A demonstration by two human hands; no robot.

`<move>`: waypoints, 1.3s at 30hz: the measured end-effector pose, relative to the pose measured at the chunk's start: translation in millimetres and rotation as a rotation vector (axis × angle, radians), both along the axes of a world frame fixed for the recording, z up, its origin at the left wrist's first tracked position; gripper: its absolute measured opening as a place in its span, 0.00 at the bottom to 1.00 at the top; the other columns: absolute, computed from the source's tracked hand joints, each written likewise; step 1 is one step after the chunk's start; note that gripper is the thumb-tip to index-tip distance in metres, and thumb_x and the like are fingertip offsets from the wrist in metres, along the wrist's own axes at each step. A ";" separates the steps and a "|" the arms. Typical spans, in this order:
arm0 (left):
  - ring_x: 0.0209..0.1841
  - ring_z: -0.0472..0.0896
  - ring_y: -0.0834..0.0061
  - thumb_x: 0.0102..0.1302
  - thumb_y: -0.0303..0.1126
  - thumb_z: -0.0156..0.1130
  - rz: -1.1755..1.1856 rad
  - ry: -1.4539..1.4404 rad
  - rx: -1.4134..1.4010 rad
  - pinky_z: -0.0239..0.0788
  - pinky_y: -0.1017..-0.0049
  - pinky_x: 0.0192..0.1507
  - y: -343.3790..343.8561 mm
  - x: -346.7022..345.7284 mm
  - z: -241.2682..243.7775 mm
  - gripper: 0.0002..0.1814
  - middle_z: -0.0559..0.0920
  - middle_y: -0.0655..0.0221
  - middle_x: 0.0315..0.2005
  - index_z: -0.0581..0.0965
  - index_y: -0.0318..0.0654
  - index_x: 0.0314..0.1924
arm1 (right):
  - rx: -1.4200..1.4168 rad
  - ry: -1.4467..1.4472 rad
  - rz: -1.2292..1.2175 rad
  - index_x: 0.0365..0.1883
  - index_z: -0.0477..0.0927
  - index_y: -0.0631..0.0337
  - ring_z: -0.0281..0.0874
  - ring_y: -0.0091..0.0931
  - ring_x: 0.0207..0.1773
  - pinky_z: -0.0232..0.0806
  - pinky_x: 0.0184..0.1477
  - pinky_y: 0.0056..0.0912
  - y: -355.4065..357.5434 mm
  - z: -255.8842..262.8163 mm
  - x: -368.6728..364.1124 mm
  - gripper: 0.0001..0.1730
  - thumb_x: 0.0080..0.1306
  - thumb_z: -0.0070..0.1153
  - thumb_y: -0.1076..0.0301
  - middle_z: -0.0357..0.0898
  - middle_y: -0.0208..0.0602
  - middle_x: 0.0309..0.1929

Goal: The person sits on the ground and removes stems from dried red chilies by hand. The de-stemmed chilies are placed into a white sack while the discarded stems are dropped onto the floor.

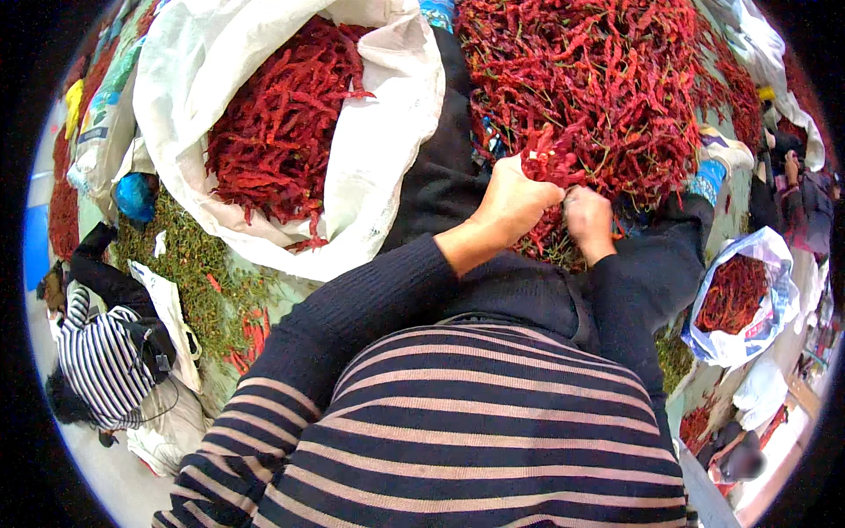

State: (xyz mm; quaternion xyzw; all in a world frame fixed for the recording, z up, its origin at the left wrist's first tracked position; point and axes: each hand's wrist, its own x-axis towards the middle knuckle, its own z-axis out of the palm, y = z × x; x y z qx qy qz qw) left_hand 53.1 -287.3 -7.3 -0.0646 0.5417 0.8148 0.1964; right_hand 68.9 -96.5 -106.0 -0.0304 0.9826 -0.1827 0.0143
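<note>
My left hand (505, 201) is closed around a bunch of dried red chillies (551, 158). Close against it, at the stem end of the bunch, is my right hand (587, 218), somewhat blurred; its fingertips are curled, and whether they pinch a stem cannot be told. Both hands are above my lap, at the near edge of a large heap of dried red chillies with stems (594, 79) lying between my legs. To the left of my leg stands an open white woven sack (389, 132) holding more dried red chillies (284, 125).
Greenish-brown stems (198, 264) cover the floor at left, with a few red chillies (254, 336). A blue plastic bag (135, 197) lies beyond them. A person in a striped top (109, 363) is at far left. At right stands a plastic bag of chillies (733, 297); other people are beyond.
</note>
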 end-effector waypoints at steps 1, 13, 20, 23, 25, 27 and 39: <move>0.26 0.72 0.86 0.44 0.20 0.57 -0.054 0.011 -0.018 0.66 0.80 0.30 -5.3 -0.6 19.3 0.09 0.78 0.75 0.23 0.76 0.34 0.29 | -0.039 -0.061 -0.156 0.18 0.68 0.63 0.72 0.41 0.26 0.64 0.28 0.40 20.1 -1.6 1.3 0.06 0.51 0.45 0.70 0.72 0.50 0.22; 0.50 0.71 0.56 0.51 0.34 0.61 -0.211 0.681 -1.986 0.61 0.65 0.53 -276.3 -163.0 19.9 0.28 0.73 0.55 0.47 0.66 0.39 0.53 | -0.040 -0.104 -0.078 0.37 0.72 0.54 0.71 0.41 0.38 0.65 0.37 0.42 19.3 13.3 47.9 0.14 0.49 0.54 0.69 0.70 0.41 0.33; 0.52 0.69 0.60 0.48 0.26 0.61 -0.122 1.146 -1.469 0.60 0.68 0.55 -202.7 -103.7 6.7 0.20 0.72 0.58 0.48 0.73 0.34 0.43 | 0.042 0.040 0.108 0.40 0.72 0.48 0.72 0.39 0.32 0.68 0.32 0.41 0.4 -10.5 19.5 0.15 0.52 0.48 0.71 0.70 0.40 0.31; 0.49 0.72 0.61 0.47 0.23 0.60 -0.223 1.046 -1.185 0.62 0.69 0.52 -156.5 -65.9 -11.5 0.16 0.75 0.59 0.44 0.74 0.33 0.40 | -0.065 0.024 0.126 0.40 0.73 0.49 0.72 0.38 0.33 0.68 0.33 0.40 2.0 -14.3 14.6 0.15 0.52 0.48 0.71 0.70 0.39 0.31; 0.47 0.74 0.61 0.48 0.24 0.60 -0.267 0.958 -1.001 0.64 0.70 0.50 -123.2 -47.5 -17.3 0.14 0.76 0.60 0.41 0.74 0.33 0.38 | -0.143 0.047 0.152 0.38 0.73 0.51 0.72 0.39 0.35 0.68 0.35 0.41 -1.2 -16.0 16.0 0.14 0.52 0.48 0.72 0.71 0.39 0.32; 0.44 0.76 0.66 0.49 0.23 0.60 -0.311 0.908 -0.945 0.65 0.74 0.48 -95.2 -33.7 -22.7 0.14 0.77 0.61 0.40 0.75 0.34 0.39 | -0.159 0.036 0.169 0.38 0.74 0.52 0.72 0.40 0.36 0.67 0.37 0.41 -4.5 -24.5 18.0 0.14 0.52 0.48 0.72 0.72 0.39 0.33; 0.33 0.78 0.73 0.60 0.35 0.54 -0.503 0.292 -0.532 0.68 0.76 0.38 23.8 -11.8 -83.4 0.13 0.80 0.63 0.29 0.76 0.30 0.34 | -0.533 -0.032 -0.080 0.30 0.73 0.62 0.73 0.30 0.29 0.65 0.32 0.28 -6.1 43.6 27.3 0.07 0.51 0.54 0.77 0.74 0.39 0.28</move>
